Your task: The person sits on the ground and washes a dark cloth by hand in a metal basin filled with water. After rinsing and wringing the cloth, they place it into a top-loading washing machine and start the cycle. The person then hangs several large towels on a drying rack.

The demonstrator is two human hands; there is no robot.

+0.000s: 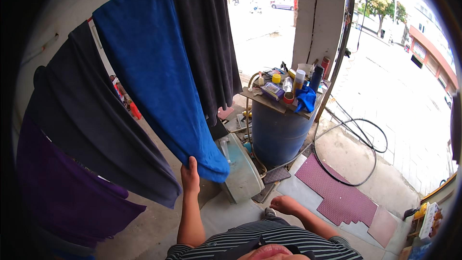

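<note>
A long blue towel (151,65) hangs before me, and my left hand (190,175) is at its lower edge, thumb on the near face; the fingers are hidden behind the cloth. To its left hang a grey towel (104,115) and a purple cloth (72,187). A dark grey towel (205,36) hangs to its right. My right hand (285,205) is low in front of my body, loosely curled, touching none of the towels; whether anything is inside it cannot be told.
A blue barrel (281,133) carries a board (265,103) with cans, tape and a blue cloth (305,98). Beside it stands a greenish plastic container (243,173). A black hose (375,166) coils over the floor by a maroon mat (335,191). A wall pillar (317,25) rises behind the barrel.
</note>
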